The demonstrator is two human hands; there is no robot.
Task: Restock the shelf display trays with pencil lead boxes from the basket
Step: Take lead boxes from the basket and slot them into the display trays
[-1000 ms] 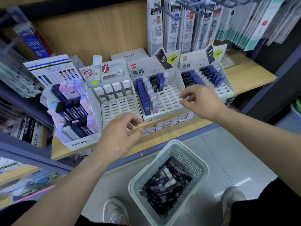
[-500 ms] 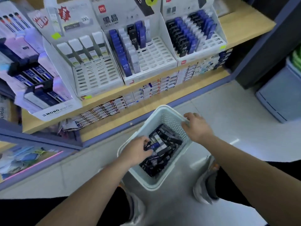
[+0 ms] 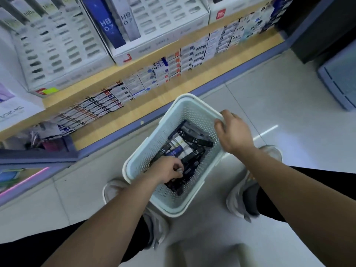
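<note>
A pale green perforated basket point(image 3: 194, 105) stands on the floor between my feet, filled with several black, blue and white pencil lead boxes point(image 3: 189, 143). My left hand point(image 3: 167, 169) is down inside the basket, fingers curled around lead boxes at its near side. My right hand point(image 3: 234, 132) grips the basket's right rim. White slotted display trays point(image 3: 167, 18) sit on the wooden shelf above; the middle one holds a blue and a grey HB 0.7 box point(image 3: 109, 26).
Rows of small flat boxes point(image 3: 173, 62) lie along the shelf's front edge point(image 3: 123, 120). A grey-blue bin point(image 3: 339, 78) stands on the floor at far right. My shoes point(image 3: 269, 153) flank the basket on the tiled floor.
The camera has tilted further down towards the basket. My left hand has dug deeper among the boxes and curled on them; my right hand stays on the rim.
</note>
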